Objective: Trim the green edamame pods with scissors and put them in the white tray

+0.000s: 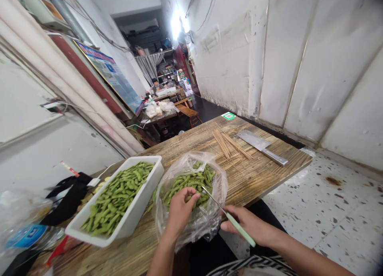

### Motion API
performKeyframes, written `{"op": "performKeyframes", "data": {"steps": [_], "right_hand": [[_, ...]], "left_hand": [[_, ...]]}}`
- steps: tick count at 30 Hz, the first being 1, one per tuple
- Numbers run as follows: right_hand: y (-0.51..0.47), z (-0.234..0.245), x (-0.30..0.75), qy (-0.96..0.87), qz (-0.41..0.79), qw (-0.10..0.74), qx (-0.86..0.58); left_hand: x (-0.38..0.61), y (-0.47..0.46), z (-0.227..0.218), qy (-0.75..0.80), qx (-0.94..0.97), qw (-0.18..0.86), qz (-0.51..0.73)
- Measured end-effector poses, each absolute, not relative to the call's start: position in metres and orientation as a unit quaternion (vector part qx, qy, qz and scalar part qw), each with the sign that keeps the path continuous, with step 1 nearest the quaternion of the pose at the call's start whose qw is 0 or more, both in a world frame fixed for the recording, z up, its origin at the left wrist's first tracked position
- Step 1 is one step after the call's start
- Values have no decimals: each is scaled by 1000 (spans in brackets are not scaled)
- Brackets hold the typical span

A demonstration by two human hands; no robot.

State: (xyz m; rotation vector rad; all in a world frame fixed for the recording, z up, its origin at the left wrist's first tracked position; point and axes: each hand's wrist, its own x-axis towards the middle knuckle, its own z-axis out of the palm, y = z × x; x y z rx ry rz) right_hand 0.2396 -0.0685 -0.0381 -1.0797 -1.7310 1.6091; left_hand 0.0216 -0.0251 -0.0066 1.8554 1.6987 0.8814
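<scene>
My left hand (181, 208) reaches into a clear plastic bag (191, 212) of green edamame pods (191, 180), fingers curled around pods at the bag's near side. My right hand (248, 226) grips a tool with a pale green handle (239, 228); its thin metal blade points up-left into the bag, close to my left fingers. Left of the bag stands a white rectangular tub (134, 216) filled with several more pods (116, 198). Everything rests on a wooden table (257, 176).
A bundle of bamboo skewers (230, 146) and a steel cleaver (263, 147) lie at the table's far right. A black strap (68, 196) and plastic-wrapped items (24, 224) crowd the left end. White wall panels stand right; speckled floor lies below.
</scene>
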Motion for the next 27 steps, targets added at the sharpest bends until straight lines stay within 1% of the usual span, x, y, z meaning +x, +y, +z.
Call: {"op": "performKeyframes", "data": {"steps": [2, 4, 12, 17, 20, 27], "right_hand": [[-67, -34, 240, -673, 559, 272, -401], [-67, -31, 240, -686, 542, 263, -408], [-65, -26, 238, -705, 513, 233, -431], [-65, -27, 235, -706, 503, 240, -438], [-66, -29, 234, -706, 497, 246, -441], [-66, -36, 232, -707, 503, 261, -423]], "left_hand": [[23, -29, -2, 620, 636, 299, 350], [24, -31, 1, 625, 613, 323, 360], [20, -35, 4, 624, 607, 347, 349], [19, -38, 6, 617, 619, 358, 328], [19, -38, 3, 609, 609, 372, 347], [31, -38, -16, 580, 440, 516, 451]]}}
